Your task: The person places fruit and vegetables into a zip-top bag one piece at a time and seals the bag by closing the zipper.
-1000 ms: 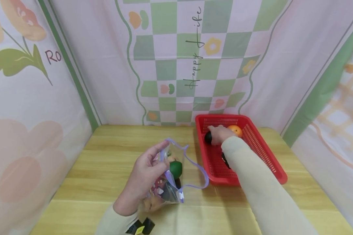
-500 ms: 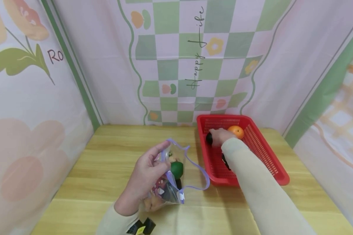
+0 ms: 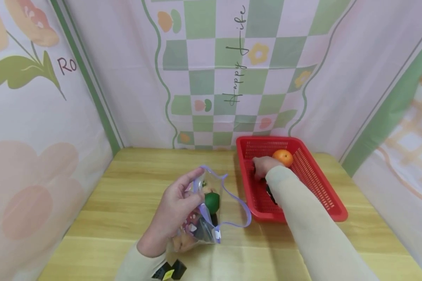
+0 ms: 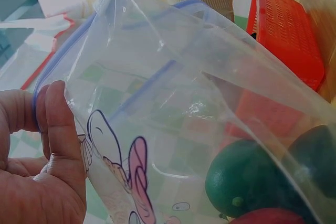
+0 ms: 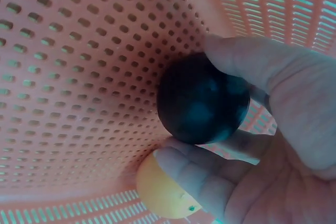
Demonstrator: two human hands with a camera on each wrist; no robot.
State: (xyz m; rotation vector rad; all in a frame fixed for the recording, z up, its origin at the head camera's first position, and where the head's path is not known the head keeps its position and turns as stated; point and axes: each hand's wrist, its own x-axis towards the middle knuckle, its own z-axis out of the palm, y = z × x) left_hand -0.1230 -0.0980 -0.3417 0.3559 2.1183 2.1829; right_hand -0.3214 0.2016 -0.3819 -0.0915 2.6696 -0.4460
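Observation:
My left hand (image 3: 176, 207) pinches the purple-edged mouth of a clear zip bag (image 4: 157, 98) between thumb and fingers. The bag stands part open on the table, its mouth toward the basket. Through its film show a round green fruit (image 3: 212, 203) and several other items. Inside the red basket (image 3: 318, 187), my right hand (image 3: 263, 167) reaches down near the left wall. In the right wrist view its thumb and fingers curl around a dark, smooth round fruit (image 5: 199, 103). From the head view that fruit is mostly hidden behind the hand.
An orange (image 3: 283, 157) lies in the basket's far part, right beside my right hand. The perforated basket walls rise around that hand. Wood-grain table (image 3: 126, 195) extends to the left of the bag. A patterned curtain (image 3: 225, 89) hangs behind the table's far edge.
My right hand has curled around the dark fruit, shifting slightly right and down in view; the fruit is now mostly covered. My left hand keeps its hold on the bag.

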